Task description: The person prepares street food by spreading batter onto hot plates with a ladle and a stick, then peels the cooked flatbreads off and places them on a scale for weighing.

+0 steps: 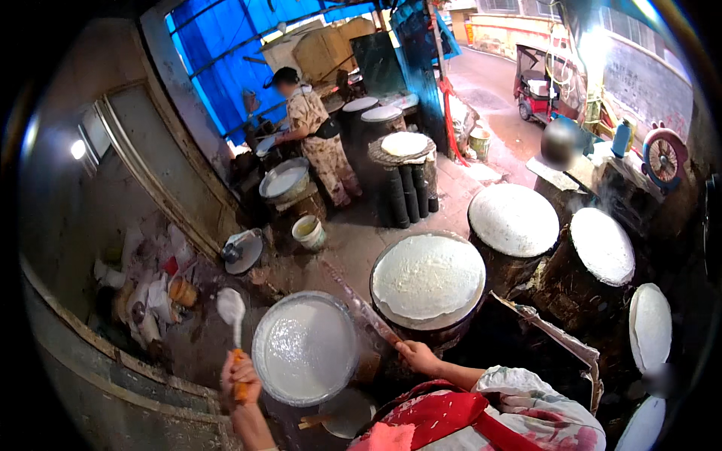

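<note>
My left hand grips the orange handle of a batter-coated ladle, held up left of a large metal basin of white batter. With my right hand I hold a long, flat wooden spatula by its end; its blade points up and left, between the basin and a round griddle. On that griddle lies a thin white sheet of batter with a rough surface. Below the basin a round lid or pan is partly hidden.
More round griddles with white sheets stand at the right, one steaming. A co-worker stands by another batter basin. A white bucket is on the floor. A red three-wheeler is parked outside.
</note>
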